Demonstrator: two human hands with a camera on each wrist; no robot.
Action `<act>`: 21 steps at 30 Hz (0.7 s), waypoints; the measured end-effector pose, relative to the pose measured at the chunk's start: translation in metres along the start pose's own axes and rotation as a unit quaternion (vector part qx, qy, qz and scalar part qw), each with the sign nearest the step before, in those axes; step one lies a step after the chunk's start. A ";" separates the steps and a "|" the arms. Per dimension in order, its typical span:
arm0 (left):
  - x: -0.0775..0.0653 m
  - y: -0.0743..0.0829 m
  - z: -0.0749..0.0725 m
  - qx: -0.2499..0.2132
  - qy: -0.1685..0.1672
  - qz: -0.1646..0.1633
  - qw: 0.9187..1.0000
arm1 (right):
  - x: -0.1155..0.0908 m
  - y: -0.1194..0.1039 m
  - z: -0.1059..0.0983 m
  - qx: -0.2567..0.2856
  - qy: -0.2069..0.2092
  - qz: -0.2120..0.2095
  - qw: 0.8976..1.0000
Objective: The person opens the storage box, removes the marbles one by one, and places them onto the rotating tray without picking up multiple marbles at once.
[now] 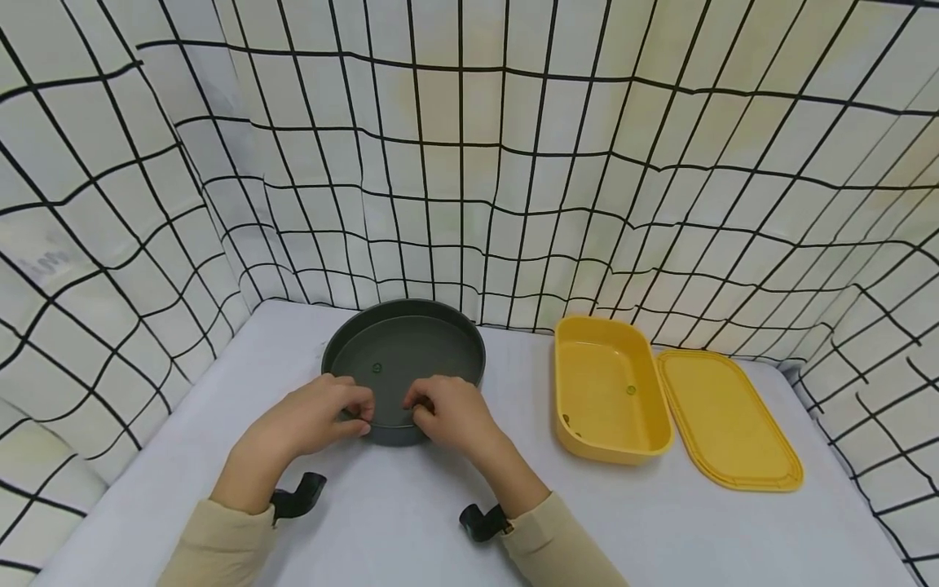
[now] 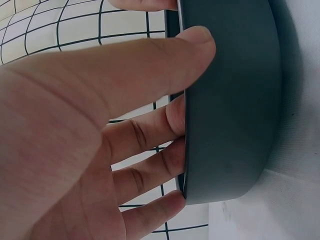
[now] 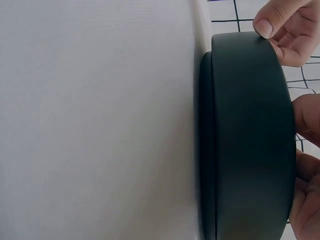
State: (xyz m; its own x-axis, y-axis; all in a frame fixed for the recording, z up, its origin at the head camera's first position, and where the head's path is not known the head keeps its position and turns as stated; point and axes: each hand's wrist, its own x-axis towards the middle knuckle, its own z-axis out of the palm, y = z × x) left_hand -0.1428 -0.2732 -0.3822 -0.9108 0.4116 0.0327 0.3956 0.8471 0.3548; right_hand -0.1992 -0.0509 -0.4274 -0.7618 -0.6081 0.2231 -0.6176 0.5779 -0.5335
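Note:
A dark grey-green round pan point(image 1: 411, 346) with straight sides stands on the white-covered table, a small green spot on its floor. My left hand point(image 1: 323, 412) pinches the near-left part of its rim. In the left wrist view the thumb point(image 2: 197, 55) presses the outer wall while the other fingers hook over the inside. On the near-right rim, my right hand point(image 1: 455, 416) holds with curled fingers. The right wrist view has the pan's wall point(image 3: 255, 135) side on, with fingers point(image 3: 307, 117) at its rim; much of this hand falls outside the picture.
Right of the pan is a yellow rectangular container point(image 1: 609, 408) with small spots inside. Beside it a matching yellow lid point(image 1: 734, 420) lies flat. A black grid net point(image 1: 506, 147) over white sheeting rises behind and along both sides of the white tabletop point(image 1: 411, 522).

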 end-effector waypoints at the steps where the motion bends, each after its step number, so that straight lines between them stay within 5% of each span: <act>1: 0.000 0.000 0.000 0.001 0.000 0.001 1.000 | 0.000 0.000 0.000 -0.003 0.002 -0.002 1.000; 14: 0.000 0.001 -0.003 0.003 -0.002 0.003 1.000 | -0.001 -0.003 0.001 0.003 0.012 0.009 1.000; 18: -0.001 -0.001 -0.002 0.001 -0.005 0.000 1.000 | 0.000 0.000 -0.003 0.131 0.011 0.023 0.991; 21: 0.000 -0.002 0.000 0.003 -0.004 0.000 1.000 | 0.001 0.004 -0.015 0.300 0.012 0.039 0.953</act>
State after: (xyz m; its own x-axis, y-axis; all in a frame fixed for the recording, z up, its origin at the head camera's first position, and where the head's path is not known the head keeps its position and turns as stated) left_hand -0.1437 -0.2750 -0.3833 -0.9096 0.4148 0.0247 0.3966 0.8489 0.3494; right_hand -0.2049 -0.0409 -0.4170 -0.8100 -0.5589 0.1779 -0.3403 0.2009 -0.9186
